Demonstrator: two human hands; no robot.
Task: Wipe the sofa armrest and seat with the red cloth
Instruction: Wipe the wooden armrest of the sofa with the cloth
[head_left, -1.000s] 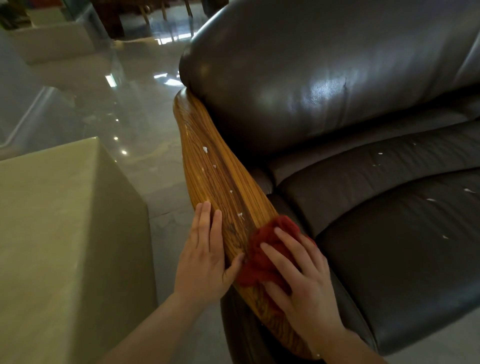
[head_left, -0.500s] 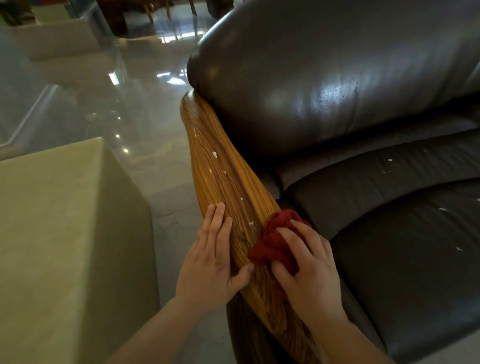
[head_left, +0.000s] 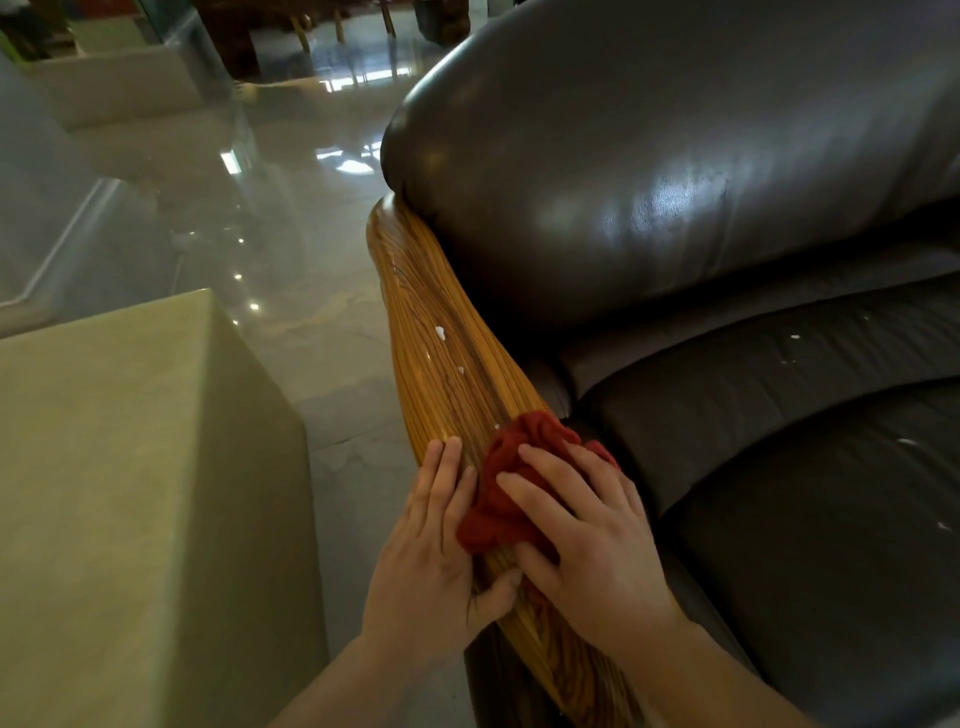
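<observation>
A dark leather sofa fills the right side, with a striped wooden armrest running from its back cushion toward me. A bunched red cloth lies on the armrest's near half. My right hand presses flat on the cloth, fingers spread over it. My left hand rests on the armrest's left edge just beside the cloth, thumb hooked across the wood. White specks dot the armrest beyond the cloth. The seat cushion carries several white specks too.
A pale green block-shaped table stands close on the left, with a narrow strip of glossy marble floor between it and the sofa. Furniture legs show at the far top.
Both hands and the cloth have slid up the armrest toward the back cushion. The specks nearest the cloth are now covered or gone.
</observation>
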